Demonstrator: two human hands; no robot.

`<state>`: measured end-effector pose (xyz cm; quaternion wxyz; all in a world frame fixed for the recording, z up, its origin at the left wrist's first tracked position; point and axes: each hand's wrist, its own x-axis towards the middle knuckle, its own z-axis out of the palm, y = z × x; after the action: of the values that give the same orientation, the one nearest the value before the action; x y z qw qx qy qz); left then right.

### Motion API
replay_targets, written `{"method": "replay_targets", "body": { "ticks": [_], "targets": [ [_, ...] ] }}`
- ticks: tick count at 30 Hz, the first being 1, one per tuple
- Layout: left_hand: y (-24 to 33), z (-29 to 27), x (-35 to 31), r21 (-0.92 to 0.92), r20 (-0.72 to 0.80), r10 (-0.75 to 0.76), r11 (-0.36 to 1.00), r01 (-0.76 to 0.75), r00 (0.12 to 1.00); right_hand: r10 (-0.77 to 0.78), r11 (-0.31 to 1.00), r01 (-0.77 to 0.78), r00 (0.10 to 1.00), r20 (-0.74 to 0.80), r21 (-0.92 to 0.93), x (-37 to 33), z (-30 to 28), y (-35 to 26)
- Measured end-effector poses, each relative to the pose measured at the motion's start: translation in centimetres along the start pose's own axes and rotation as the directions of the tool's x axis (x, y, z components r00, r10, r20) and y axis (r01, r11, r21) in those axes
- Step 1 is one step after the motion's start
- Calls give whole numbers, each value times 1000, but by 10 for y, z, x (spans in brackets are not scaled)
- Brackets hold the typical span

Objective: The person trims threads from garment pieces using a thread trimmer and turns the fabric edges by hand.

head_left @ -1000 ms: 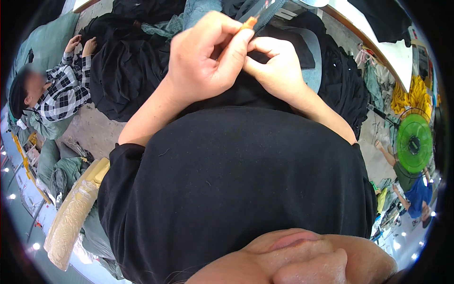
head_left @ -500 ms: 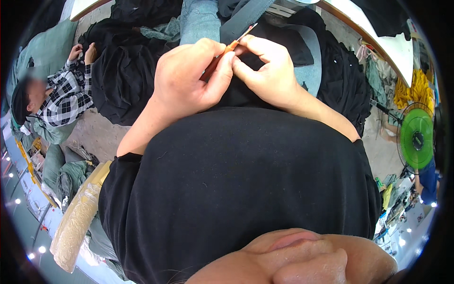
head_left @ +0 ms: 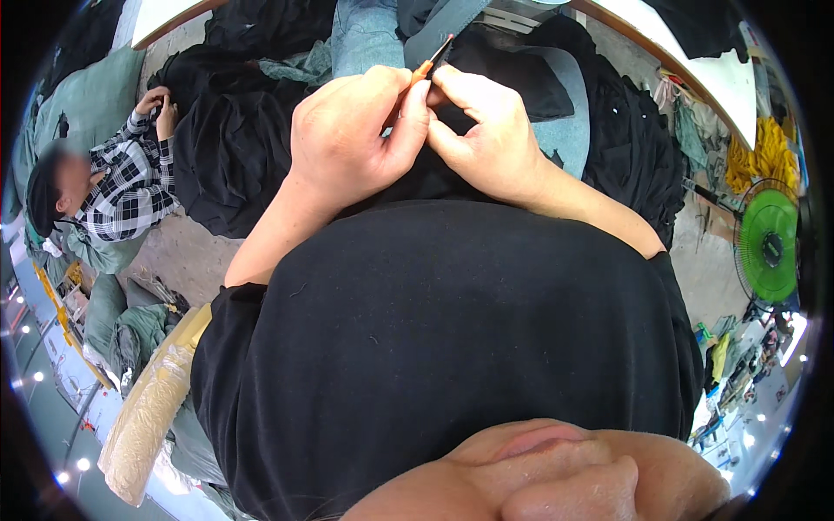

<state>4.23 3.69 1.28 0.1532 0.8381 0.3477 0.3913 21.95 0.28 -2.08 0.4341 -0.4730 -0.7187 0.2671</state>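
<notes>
Pinched between thumb and fingers of the left hand (head_left: 347,130), the small orange tool (head_left: 422,71) sits just in front of the chest, its thin tip angled up and to the right; the right hand (head_left: 486,130) curls close beside it, on what I cannot tell. Past them, black cloth (head_left: 521,82) lies over the jeans (head_left: 367,43). Farther off are a co-worker (head_left: 130,198) at left and a green fan (head_left: 771,249) at right.
</notes>
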Motion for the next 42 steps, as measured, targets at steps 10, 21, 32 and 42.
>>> {"method": "replay_targets", "body": {
  "ticks": [10, 21, 32, 42],
  "targets": [
    [-2, 9, 22, 127, -22, 136, 983, -133, 990, 12, 999, -13, 999, 33, 33, 2, -7, -1],
    [1, 11, 40, 183, 22, 152, 971, -153, 988, 4, 1000, -5, 997, 72, 15, 2, -13, -4],
    [14, 1, 45, 231, 72, 79, 968, -94, 994, -60, 998, 61, 997, 45, -28, 2, -13, -7],
    [14, 1, 69, 282, 81, 106, 951, -125, 991, -96, 995, 97, 994, 53, -21, 5, -11, -5]
  ]
}}
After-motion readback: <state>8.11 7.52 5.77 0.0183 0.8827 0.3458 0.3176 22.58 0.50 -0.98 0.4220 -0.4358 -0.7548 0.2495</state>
